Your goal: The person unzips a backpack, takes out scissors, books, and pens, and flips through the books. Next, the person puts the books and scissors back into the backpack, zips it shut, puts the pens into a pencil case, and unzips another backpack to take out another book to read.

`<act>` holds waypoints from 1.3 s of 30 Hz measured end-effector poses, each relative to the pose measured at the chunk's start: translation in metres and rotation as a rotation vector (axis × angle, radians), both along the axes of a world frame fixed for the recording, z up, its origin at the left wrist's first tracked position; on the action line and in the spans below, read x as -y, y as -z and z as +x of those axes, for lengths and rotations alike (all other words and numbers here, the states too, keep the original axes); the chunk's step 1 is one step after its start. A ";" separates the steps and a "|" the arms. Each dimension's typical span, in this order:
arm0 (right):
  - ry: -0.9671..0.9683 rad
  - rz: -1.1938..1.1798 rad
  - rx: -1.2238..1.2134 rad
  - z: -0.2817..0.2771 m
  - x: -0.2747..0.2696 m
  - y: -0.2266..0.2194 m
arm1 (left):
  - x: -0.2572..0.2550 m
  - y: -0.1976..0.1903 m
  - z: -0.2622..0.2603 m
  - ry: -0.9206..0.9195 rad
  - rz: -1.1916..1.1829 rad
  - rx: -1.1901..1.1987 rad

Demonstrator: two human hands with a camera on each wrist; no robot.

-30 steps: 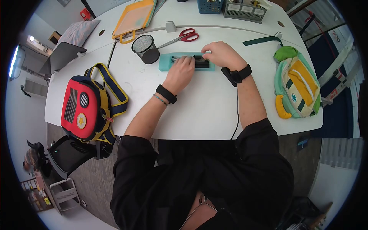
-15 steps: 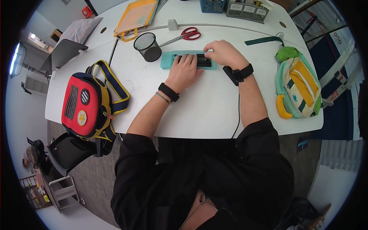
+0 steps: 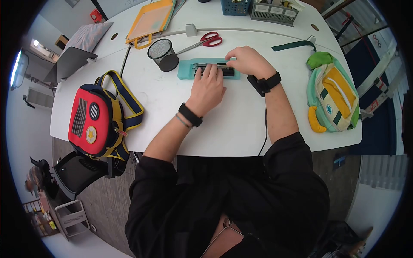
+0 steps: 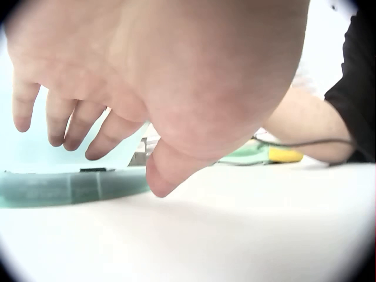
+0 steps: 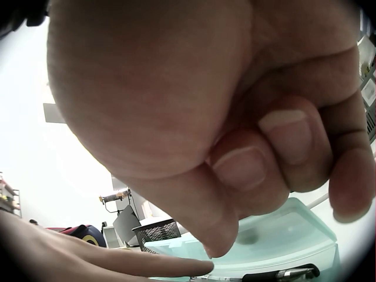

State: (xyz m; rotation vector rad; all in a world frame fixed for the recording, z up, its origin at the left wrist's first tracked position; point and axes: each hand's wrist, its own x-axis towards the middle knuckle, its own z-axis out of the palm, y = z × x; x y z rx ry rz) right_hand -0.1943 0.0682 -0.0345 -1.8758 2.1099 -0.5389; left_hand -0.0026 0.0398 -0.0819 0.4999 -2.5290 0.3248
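A teal pencil case (image 3: pixel 185 70) lies on the white table, its tray holding several black pens (image 3: pixel 228 72). Over these pens my left hand (image 3: pixel 207 90) lies palm down, fingers extended and fingertips among them; the left wrist view shows the left hand (image 4: pixel 158 76) with its fingers spread and thumb apart. At the case's right rear, my right hand (image 3: pixel 249 61) has curled fingers and pinches the edge of the translucent lid (image 5: pixel 288 235). In the right wrist view the right hand (image 5: pixel 205 117) hides part of the lid, so the exact contact is unclear.
A black mesh cup (image 3: pixel 163 56) and red-handled scissors (image 3: pixel 211 39) are behind the case. The red backpack (image 3: pixel 92 120) sits at the left, the green and yellow bag (image 3: pixel 335 99) at the right. Baskets (image 3: pixel 275 15) and a yellow folder (image 3: pixel 150 21) are farther back.
My left hand has shifted slightly right and toward me over the pens, its fingers spread more than a second ago. A grey pen now shows above its fingertips. My right hand stays at the case's right end.
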 end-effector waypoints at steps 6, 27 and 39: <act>-0.040 0.226 -0.068 0.013 -0.001 0.005 | 0.005 -0.030 0.024 0.005 0.251 0.054; -0.055 0.107 -0.159 0.027 -0.001 0.003 | 0.053 -0.007 0.029 0.041 0.466 0.215; 0.038 -0.085 0.573 0.051 0.026 0.043 | 0.085 0.019 0.054 0.103 0.547 -0.135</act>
